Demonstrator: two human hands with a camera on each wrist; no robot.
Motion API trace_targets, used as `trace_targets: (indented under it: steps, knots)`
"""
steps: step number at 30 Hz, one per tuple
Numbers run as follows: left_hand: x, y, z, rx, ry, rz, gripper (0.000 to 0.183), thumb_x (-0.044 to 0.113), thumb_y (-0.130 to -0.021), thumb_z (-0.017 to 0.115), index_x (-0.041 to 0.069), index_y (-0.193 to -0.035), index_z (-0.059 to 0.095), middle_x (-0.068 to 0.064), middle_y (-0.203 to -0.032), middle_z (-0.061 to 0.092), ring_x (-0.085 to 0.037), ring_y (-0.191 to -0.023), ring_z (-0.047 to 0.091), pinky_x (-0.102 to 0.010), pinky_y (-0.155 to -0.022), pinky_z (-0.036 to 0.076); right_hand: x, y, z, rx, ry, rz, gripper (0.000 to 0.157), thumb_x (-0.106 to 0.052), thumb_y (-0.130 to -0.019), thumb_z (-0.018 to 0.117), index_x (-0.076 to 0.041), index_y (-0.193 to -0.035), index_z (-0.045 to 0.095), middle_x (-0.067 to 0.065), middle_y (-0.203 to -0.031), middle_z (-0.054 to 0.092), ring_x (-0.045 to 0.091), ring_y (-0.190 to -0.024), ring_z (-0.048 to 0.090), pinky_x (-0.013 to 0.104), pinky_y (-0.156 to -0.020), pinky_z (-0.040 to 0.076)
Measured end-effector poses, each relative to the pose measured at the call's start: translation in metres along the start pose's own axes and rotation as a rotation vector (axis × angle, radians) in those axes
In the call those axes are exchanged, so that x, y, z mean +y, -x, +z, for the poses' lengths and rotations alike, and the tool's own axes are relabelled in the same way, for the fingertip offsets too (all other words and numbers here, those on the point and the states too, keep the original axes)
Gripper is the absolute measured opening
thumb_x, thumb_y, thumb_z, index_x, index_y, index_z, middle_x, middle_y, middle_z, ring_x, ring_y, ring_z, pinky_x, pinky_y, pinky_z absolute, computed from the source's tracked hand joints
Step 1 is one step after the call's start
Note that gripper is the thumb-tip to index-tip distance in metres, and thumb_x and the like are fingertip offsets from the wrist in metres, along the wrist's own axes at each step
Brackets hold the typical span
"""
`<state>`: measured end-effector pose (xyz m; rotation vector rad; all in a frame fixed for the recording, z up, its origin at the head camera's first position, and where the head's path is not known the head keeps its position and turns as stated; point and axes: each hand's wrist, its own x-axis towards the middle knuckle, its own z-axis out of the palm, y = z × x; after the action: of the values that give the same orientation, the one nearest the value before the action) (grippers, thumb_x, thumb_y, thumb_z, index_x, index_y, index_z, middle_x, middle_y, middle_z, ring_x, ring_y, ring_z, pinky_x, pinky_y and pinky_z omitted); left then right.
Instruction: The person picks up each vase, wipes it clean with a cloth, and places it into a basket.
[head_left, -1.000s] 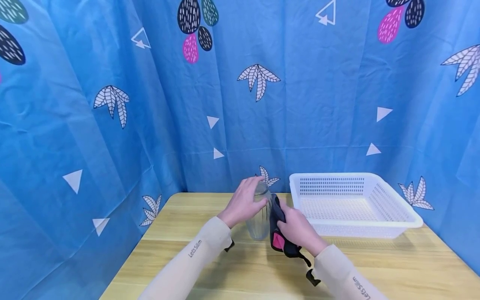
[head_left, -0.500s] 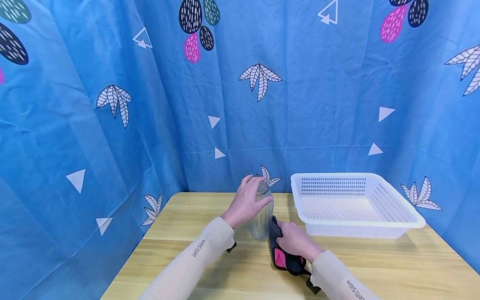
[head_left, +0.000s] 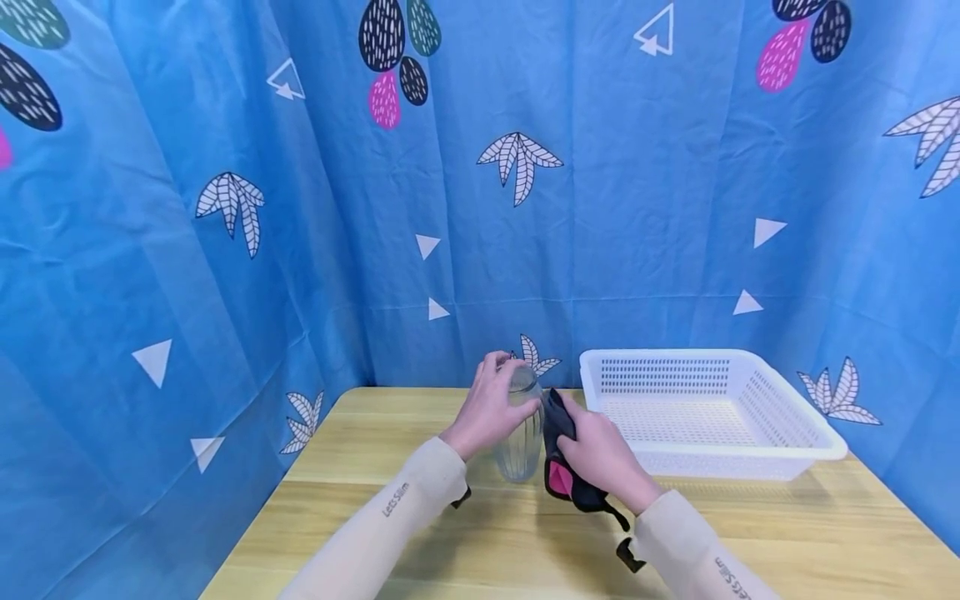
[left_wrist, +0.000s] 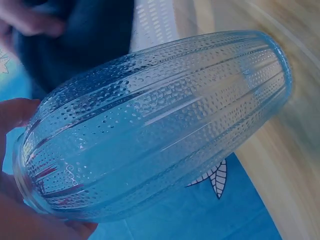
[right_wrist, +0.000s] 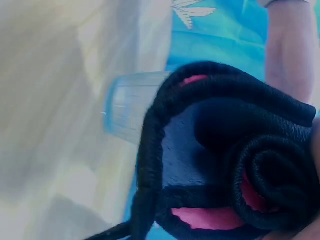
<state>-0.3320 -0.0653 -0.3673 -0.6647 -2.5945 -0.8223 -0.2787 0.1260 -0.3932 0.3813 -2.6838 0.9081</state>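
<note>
The left hand (head_left: pixel 489 415) has its grip spread moderately wide, thumb and fingers curled around the upper end of a ribbed, dimpled glass vase (head_left: pixel 519 454). The right hand (head_left: pixel 602 454) has a narrow grip, pinching a black cloth piece (head_left: pixel 558 425) that shows pink patches and a dangling strap (head_left: pixel 618 515).

The vase stands near upright below the left palm, its lower end down by the tabletop (head_left: pixel 780 533); whether the base touches the wood I cannot tell. The cloth hangs just beside the vase, between it and the right hand; contact between the two is unclear. From the right wrist, the cloth covers much of the vase.

A white perforated basket (head_left: pixel 742 450) sits on the tabletop beyond the right hand. A blue patterned curtain (head_left: pixel 637 208) hangs behind.
</note>
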Motion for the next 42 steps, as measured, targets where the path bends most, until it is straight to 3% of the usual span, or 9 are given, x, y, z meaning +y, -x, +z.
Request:
trace_targets:
  steps: [5,8,11,20,25,28,33,37,42]
  knots:
    - [0.0,0.001,-0.001,0.012,0.002,0.002,0.06,0.043,-0.089,0.074,0.021,-0.141,0.052,-0.003,-0.138,0.048,-0.025,-0.132,0.041,-0.044,-0.107,0.043,-0.01,-0.003,-0.008,0.081,-0.005,-0.059,0.071,-0.013,-0.09,0.066,-0.012,-0.155,0.039,0.018,-0.137,0.062,0.028,-0.097,0.068,0.044,-0.078,0.055]
    - [0.001,-0.001,-0.003,0.016,-0.039,0.021,0.062,0.043,-0.088,0.074,0.02,-0.141,0.052,-0.002,-0.141,0.052,-0.027,-0.135,0.04,-0.045,-0.111,0.039,-0.012,-0.002,-0.005,0.09,0.03,-0.075,0.071,-0.012,-0.089,0.067,-0.009,-0.155,0.039,0.019,-0.133,0.064,0.033,-0.105,0.068,0.049,-0.086,0.055]
    - [0.001,-0.002,-0.005,0.009,-0.069,0.027,0.062,0.042,-0.088,0.074,0.02,-0.141,0.053,-0.001,-0.144,0.053,-0.027,-0.136,0.041,-0.046,-0.112,0.036,-0.011,0.0,0.002,0.071,0.063,-0.068,0.072,-0.01,-0.088,0.068,-0.006,-0.154,0.039,0.022,-0.124,0.067,0.034,-0.102,0.069,0.05,-0.085,0.055]
    - [0.005,-0.002,-0.009,-0.044,-0.05,0.016,0.065,0.031,-0.087,0.072,0.019,-0.145,0.049,-0.003,-0.148,0.048,-0.029,-0.136,0.04,-0.048,-0.11,0.04,0.0,0.007,0.022,-0.051,0.071,0.021,0.071,-0.013,-0.09,0.068,0.0,-0.153,0.038,0.025,-0.12,0.069,0.029,-0.091,0.071,0.043,-0.073,0.056]
    - [0.004,-0.001,-0.006,-0.067,-0.058,0.009,0.067,0.033,-0.086,0.07,0.02,-0.147,0.046,-0.004,-0.15,0.044,-0.03,-0.139,0.036,-0.05,-0.111,0.039,0.005,0.013,0.035,-0.155,0.033,0.068,0.071,-0.011,-0.091,0.068,0.002,-0.153,0.037,0.027,-0.113,0.07,0.021,-0.069,0.066,0.035,-0.057,0.05]
    - [0.003,-0.001,-0.004,-0.059,-0.065,0.011,0.067,0.034,-0.086,0.069,0.02,-0.147,0.046,-0.004,-0.15,0.043,-0.03,-0.139,0.036,-0.05,-0.111,0.038,0.009,0.015,0.043,-0.221,0.05,0.091,0.067,-0.012,-0.091,0.068,0.001,-0.151,0.041,0.027,-0.119,0.068,0.026,-0.077,0.069,0.039,-0.062,0.053]
    - [0.0,-0.001,-0.001,-0.04,-0.056,0.027,0.063,0.039,-0.089,0.067,0.018,-0.145,0.049,-0.001,-0.15,0.046,-0.028,-0.141,0.035,-0.051,-0.113,0.037,0.017,0.016,0.051,-0.295,0.107,0.077,0.059,-0.011,-0.087,0.069,0.003,-0.143,0.053,0.024,-0.128,0.066,0.031,-0.106,0.068,0.047,-0.084,0.055]
    - [-0.002,-0.002,0.002,-0.026,-0.046,0.038,0.06,0.045,-0.091,0.067,0.018,-0.143,0.051,0.002,-0.15,0.047,-0.026,-0.143,0.034,-0.047,-0.115,0.037,0.018,0.016,0.044,-0.281,0.031,0.074,0.06,-0.007,-0.085,0.068,0.001,-0.143,0.053,0.02,-0.117,0.07,0.022,-0.086,0.067,0.042,-0.074,0.055]
    - [-0.004,-0.001,0.003,-0.007,-0.042,0.025,0.061,0.047,-0.091,0.068,0.019,-0.142,0.05,-0.004,-0.156,0.037,-0.027,-0.142,0.037,-0.048,-0.112,0.041,0.009,0.012,0.022,-0.168,-0.022,0.055,0.066,-0.005,-0.085,0.068,-0.003,-0.148,0.048,0.018,-0.104,0.07,0.016,-0.066,0.059,0.033,-0.061,0.051]
